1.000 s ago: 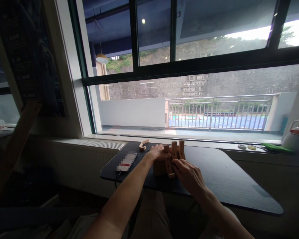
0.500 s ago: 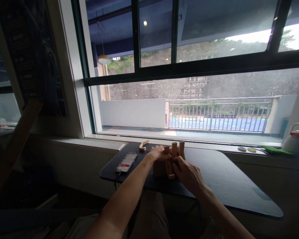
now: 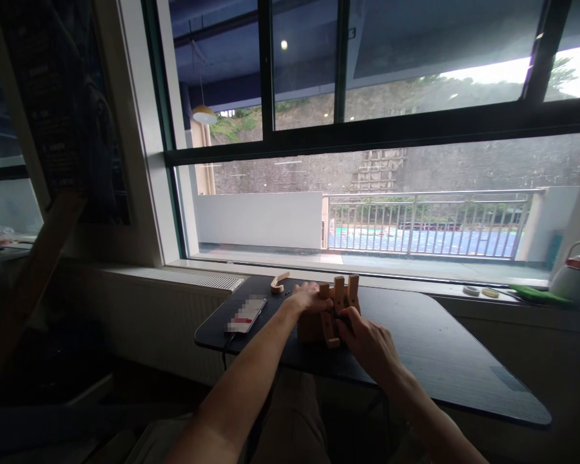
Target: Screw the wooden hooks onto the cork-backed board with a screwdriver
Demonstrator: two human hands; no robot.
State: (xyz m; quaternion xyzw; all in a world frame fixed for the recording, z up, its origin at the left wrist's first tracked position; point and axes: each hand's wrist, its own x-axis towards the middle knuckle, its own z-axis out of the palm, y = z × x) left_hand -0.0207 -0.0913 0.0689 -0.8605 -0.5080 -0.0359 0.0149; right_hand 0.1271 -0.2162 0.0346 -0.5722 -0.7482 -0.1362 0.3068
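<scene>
A wooden piece with several J-shaped hooks, like a coat rack, rests near the table's front edge; its brown wooden base (image 3: pixel 310 328) shows below my left hand. Two hook ends (image 3: pixel 339 291) stick up at the back, and one hook (image 3: pixel 330 332) curves toward me. My left hand (image 3: pixel 310 298) is closed over the left side of this piece, holding it. My right hand (image 3: pixel 371 335) is closed in a pinch against its right side, by the hooks. What those fingertips grip is hidden. One loose wooden hook (image 3: pixel 280 281) lies farther back on the left.
A phone (image 3: pixel 249 314) with a cable lies left on the dark table (image 3: pixel 444 354). Tape rolls (image 3: pixel 490 292), a green item (image 3: pixel 536 294) and a white kettle-like container (image 3: pixel 575 277) stand along the sill at right. A radiator (image 3: pixel 164 335) is left of the table.
The view has shifted slightly. My right fingers have moved a little at the wooden piece; my left hand keeps its hold.
</scene>
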